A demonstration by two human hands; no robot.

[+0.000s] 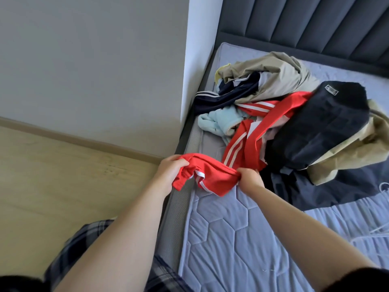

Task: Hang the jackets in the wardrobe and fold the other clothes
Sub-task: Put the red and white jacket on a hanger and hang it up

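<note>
On the quilted mattress [242, 239] beside the grey wall [94, 70], your left hand [168, 171] and right hand [250, 178] pinch the red garment [212, 178]; the dark jacket's [320, 127] label looks unreadable.

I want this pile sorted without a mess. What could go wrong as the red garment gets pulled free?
1. The red garment, gripped by the left hand and right hand, runs under the dark jacket; pulling may drag the pile apart.
2. The hands work at the mattress edge, so loose cloth might slip to the floor.
</note>
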